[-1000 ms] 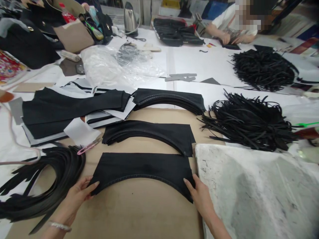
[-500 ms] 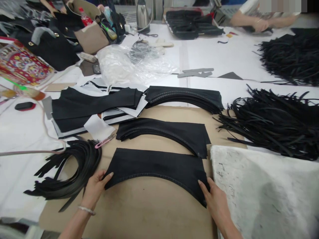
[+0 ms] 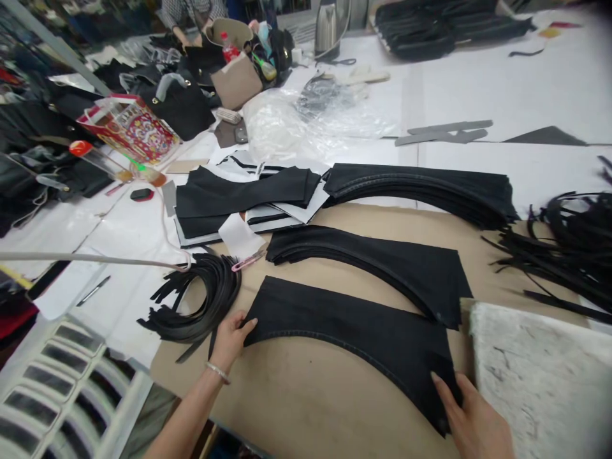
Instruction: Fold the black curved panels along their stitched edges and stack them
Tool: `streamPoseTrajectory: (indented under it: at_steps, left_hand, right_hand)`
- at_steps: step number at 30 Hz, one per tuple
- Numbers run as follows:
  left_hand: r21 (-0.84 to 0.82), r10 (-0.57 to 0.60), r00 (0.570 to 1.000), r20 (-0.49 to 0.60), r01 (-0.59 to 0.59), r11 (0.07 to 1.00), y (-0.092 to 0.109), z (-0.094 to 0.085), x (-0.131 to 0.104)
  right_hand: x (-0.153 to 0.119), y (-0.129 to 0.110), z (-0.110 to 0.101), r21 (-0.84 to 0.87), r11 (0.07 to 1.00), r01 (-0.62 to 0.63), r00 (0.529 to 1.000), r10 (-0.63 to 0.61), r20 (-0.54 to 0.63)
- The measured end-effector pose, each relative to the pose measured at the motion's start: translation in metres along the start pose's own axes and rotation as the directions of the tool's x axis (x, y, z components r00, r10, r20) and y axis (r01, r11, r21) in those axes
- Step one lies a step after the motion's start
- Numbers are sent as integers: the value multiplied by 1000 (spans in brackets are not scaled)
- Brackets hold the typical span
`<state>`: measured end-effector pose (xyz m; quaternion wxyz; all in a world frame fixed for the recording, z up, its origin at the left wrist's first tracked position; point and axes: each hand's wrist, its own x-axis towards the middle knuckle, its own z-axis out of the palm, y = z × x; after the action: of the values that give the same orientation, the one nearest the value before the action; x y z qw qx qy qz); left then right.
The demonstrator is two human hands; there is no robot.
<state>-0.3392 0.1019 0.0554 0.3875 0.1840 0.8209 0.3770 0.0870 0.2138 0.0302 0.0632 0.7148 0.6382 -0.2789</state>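
Observation:
A black curved fabric panel (image 3: 344, 325), with a stitched line along its arched lower edge, lies spread on the tan board (image 3: 306, 395). My left hand (image 3: 232, 341) pinches its left corner between thumb and fingers. At the lower right end, my right hand (image 3: 471, 414) grips the same panel, thumb on top. Just beyond it lies a stack of similar black panels (image 3: 373, 261). Farther back sits another stack of curved panels (image 3: 421, 182). Left of my left hand is a coil of black strips (image 3: 217, 306), with pink-handled thread snips (image 3: 248, 259) near it.
Black and white cut pieces (image 3: 239, 197) lie back left. At right are a pale stained slab (image 3: 540, 376) and a heap of black strips (image 3: 578, 236). Clear plastic (image 3: 287, 121), a red patterned bag (image 3: 134, 131) and a kettle (image 3: 327, 29) stand behind. A white slatted object (image 3: 57, 389) is lower left.
The view has swung left, so everything sits farther right in the picture. Both hands keep hold of the black panel, which stays on the board.

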Motion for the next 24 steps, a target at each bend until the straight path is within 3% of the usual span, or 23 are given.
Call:
streamPoseTrajectory:
  at_steps: [7,19,24]
  left_hand:
    - [37,45,999,-1,-45,998,-12,-3,-3]
    - [280,47,997,-55,-30,959,-21,-5,1]
    - [592,25,996,-81,28,806,-29,-8,10]
  right_hand:
    - [1,-2,0,-9,1000,-11,1000,11,4]
    - [-8,-17,-1,-7,999,41,995,-41,-95]
    - [-8,-21,-4,-22,1000,-15,993,12,-113]
